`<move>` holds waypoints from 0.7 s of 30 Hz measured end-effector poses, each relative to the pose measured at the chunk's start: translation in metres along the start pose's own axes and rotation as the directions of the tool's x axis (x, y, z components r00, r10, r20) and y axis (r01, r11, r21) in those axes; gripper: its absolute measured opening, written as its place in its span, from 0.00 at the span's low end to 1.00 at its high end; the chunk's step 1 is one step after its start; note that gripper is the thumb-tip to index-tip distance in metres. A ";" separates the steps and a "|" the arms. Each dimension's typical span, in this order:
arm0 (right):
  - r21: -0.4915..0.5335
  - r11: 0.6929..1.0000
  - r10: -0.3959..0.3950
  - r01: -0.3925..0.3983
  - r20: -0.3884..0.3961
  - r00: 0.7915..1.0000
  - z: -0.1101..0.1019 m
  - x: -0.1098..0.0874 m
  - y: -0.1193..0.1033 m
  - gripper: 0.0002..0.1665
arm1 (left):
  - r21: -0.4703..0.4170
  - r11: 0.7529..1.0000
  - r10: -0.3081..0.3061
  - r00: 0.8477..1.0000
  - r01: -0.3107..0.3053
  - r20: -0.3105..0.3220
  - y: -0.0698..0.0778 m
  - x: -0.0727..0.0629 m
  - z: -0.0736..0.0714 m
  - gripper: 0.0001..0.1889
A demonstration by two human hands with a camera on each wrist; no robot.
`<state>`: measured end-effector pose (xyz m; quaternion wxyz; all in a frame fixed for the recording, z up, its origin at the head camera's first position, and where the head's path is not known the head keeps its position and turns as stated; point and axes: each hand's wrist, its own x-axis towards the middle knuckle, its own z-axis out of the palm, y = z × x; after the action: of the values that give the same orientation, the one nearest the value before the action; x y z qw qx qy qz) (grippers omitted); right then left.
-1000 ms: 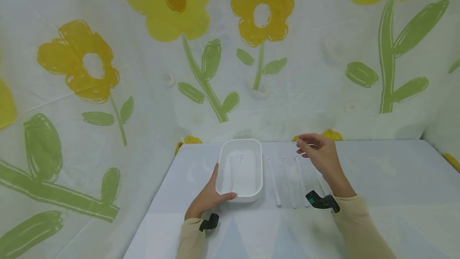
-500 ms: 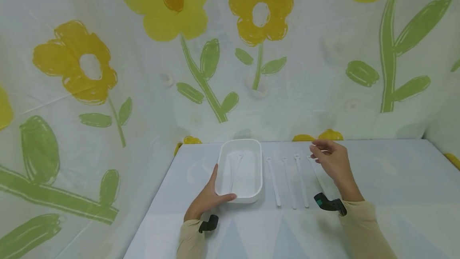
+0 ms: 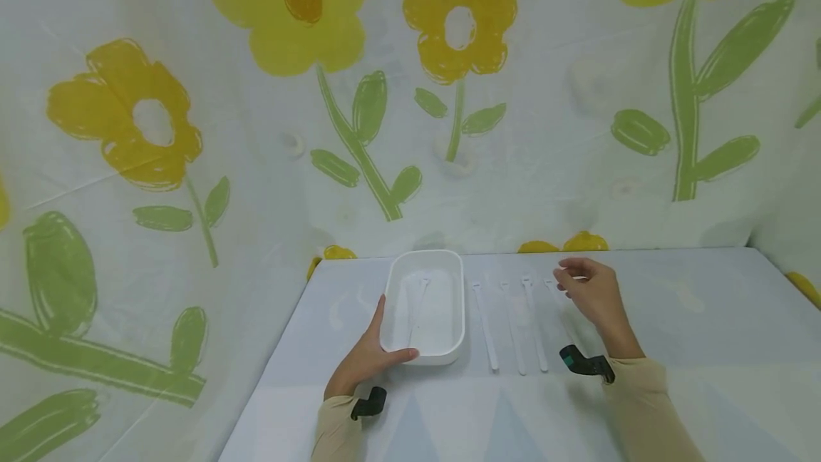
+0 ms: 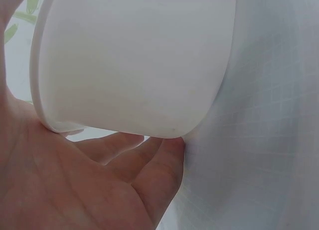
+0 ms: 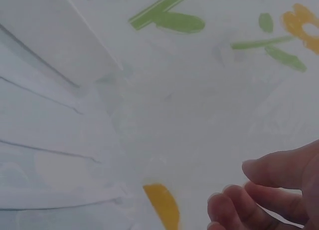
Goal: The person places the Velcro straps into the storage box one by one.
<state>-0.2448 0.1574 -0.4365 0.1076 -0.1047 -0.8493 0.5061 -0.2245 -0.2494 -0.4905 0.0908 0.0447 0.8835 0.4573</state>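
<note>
A white rectangular tub (image 3: 439,357) stands on the table with one thin white stick (image 3: 418,311) lying inside. My left hand (image 3: 367,362) holds its near left corner, thumb at the front rim and fingers along the side; the left wrist view shows fingertips low against the tub wall (image 4: 139,65). My right hand (image 3: 591,295) hovers by the far end of the rightmost white stick (image 3: 549,282), fingers loosely bent with nothing between them. In the right wrist view its thumb and fingertips are apart. The hand and wrist camera partly hide that stick.
Several slim white sticks with small heads, among them a left one (image 3: 485,330) and a middle one (image 3: 535,326), lie side by side right of the tub. A white flower-print curtain (image 3: 545,184) hangs behind the table (image 3: 705,319).
My right hand has moved right and slightly down, from above the third stick to the far end of the rightmost one. My left hand stays on the tub.
</note>
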 end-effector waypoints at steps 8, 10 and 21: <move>-0.066 0.998 0.020 -0.018 0.032 0.999 0.005 0.004 0.010 0.24 | -0.006 1.000 0.006 1.000 -0.006 0.000 0.000 0.000 0.000 0.70; -0.083 0.996 0.029 -0.025 0.044 0.999 0.005 0.004 0.014 0.25 | -0.004 1.000 0.001 1.000 -0.001 0.000 0.000 0.000 0.000 0.71; -0.149 0.988 0.056 -0.038 0.122 0.991 0.003 0.006 0.027 0.29 | -0.007 1.000 0.007 1.000 -0.007 0.001 0.000 0.000 0.000 0.70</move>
<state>-0.2500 0.1691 -0.4618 0.0339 -0.1001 -0.8866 0.4503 -0.2246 -0.2491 -0.4903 0.0895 0.0476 0.8818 0.4607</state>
